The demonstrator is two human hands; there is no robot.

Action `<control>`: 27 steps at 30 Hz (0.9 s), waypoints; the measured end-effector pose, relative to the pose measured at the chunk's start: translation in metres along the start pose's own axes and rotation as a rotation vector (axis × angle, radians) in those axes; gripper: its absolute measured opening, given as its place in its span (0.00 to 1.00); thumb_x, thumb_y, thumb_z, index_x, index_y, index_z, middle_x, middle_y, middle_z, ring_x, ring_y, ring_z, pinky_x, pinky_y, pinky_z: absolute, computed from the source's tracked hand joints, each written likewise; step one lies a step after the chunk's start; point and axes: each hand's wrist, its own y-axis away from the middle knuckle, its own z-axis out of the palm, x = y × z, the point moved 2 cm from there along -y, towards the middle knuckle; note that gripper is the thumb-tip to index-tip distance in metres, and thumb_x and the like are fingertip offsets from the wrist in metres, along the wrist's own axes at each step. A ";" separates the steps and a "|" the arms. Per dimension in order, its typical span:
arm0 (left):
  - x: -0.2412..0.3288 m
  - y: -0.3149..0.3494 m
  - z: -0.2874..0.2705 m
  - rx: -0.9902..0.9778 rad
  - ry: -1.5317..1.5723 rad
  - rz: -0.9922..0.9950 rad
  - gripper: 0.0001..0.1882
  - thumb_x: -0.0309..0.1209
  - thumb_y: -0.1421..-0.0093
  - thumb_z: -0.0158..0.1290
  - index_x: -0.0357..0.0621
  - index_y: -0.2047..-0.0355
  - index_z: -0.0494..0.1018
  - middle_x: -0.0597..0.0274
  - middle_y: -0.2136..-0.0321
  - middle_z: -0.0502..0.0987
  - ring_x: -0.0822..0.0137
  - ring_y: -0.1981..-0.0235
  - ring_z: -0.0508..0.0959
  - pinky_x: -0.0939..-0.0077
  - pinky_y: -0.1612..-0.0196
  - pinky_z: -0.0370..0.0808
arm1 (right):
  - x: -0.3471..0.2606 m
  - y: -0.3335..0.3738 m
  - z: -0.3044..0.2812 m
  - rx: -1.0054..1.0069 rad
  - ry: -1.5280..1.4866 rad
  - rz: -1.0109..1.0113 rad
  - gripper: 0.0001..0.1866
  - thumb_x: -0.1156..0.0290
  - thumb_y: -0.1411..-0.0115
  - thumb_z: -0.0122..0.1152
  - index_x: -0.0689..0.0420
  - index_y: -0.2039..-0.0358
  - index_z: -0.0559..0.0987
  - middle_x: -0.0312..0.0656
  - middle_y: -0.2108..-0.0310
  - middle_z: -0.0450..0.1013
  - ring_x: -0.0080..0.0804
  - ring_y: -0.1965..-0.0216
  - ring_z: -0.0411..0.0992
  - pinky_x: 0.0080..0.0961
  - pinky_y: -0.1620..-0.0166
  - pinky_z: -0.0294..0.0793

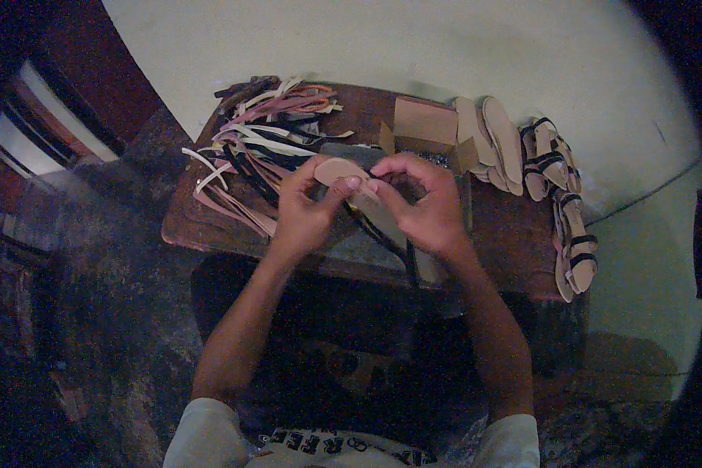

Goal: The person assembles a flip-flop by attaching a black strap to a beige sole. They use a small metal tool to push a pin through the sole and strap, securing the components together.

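Between both hands, above the table's middle, is a tan sandal sole point(340, 169) with a rounded end toward the far left. My left hand point(306, 204) grips that rounded end, its thumb pressed on top. My right hand point(425, 199) pinches at the sole's edge, where a black strap point(378, 233) hangs from the sole toward the near edge of the table. The right fingertips appear to be on a dark bit of this strap, too small to make out fully. The lower part of the sole is partly hidden behind the right hand.
A heap of cut straps point(277, 129), white, pink and black, covers the left of the brown wooden table point(507, 234). An open cardboard box point(425, 122) stands at the back. Loose tan soles point(501, 140) lean beside it. Black-strapped sandals point(576, 242) line the right edge.
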 end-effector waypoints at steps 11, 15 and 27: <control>0.007 -0.005 -0.007 -0.015 -0.039 0.212 0.07 0.25 0.44 0.61 0.39 0.64 0.79 0.59 0.63 0.82 0.62 0.52 0.77 0.64 0.44 0.69 | -0.001 -0.003 -0.009 -0.032 -0.137 -0.149 0.09 0.79 0.50 0.71 0.62 0.68 0.80 0.41 0.64 0.78 0.27 0.59 0.75 0.25 0.51 0.72; 0.010 -0.006 -0.007 -0.025 -0.028 0.242 0.07 0.24 0.45 0.62 0.39 0.64 0.79 0.58 0.63 0.82 0.63 0.54 0.77 0.65 0.45 0.70 | -0.003 -0.004 -0.010 -0.047 -0.136 -0.149 0.09 0.79 0.50 0.71 0.62 0.68 0.80 0.41 0.64 0.78 0.27 0.58 0.75 0.25 0.51 0.72; 0.001 -0.005 -0.002 0.037 0.081 0.041 0.19 0.26 0.45 0.64 0.38 0.53 0.73 0.60 0.58 0.78 0.68 0.57 0.77 0.72 0.49 0.71 | 0.001 -0.002 -0.003 0.084 0.001 0.055 0.12 0.71 0.47 0.71 0.61 0.64 0.80 0.38 0.66 0.79 0.23 0.64 0.76 0.22 0.56 0.74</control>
